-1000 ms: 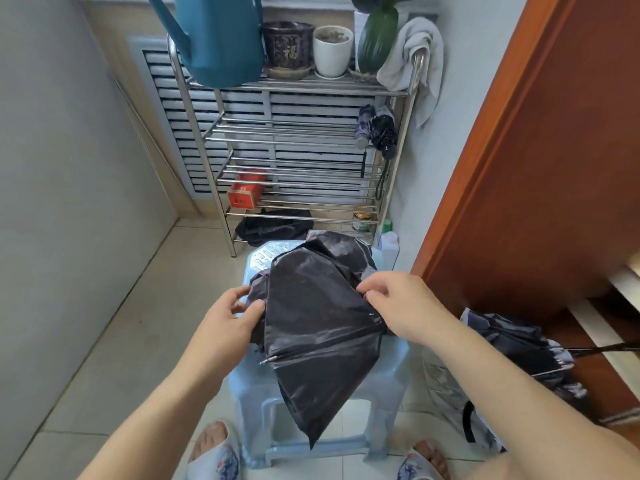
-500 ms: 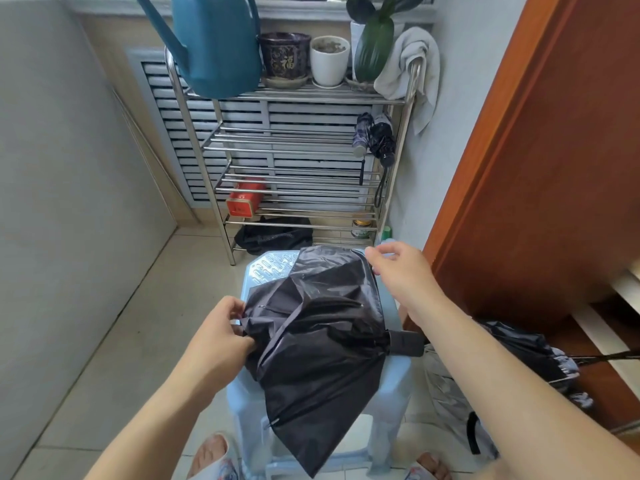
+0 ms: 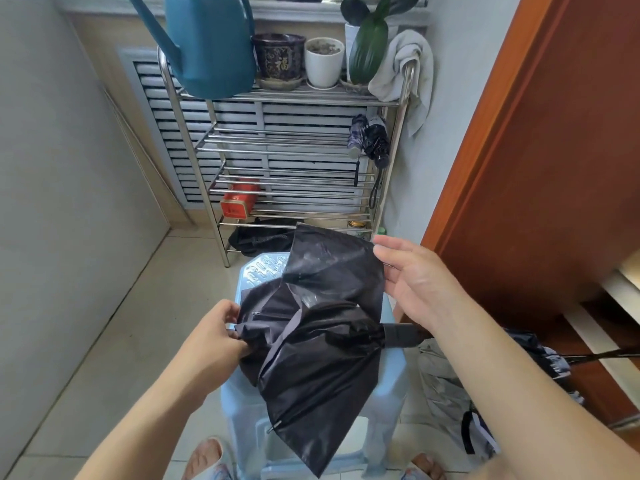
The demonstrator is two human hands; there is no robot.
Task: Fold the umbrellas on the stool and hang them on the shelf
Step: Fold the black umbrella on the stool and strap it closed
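Black umbrella on stool, pinched between left hand and right hand

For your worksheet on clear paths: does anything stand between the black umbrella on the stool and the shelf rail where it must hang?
Nothing visible blocks the way from the black umbrella to the shelf. Two folded umbrellas already hang at its right post.

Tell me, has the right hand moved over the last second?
Yes. The right hand went from the middle of the umbrella to its far edge, toward the shelf, lifting a fabric panel.
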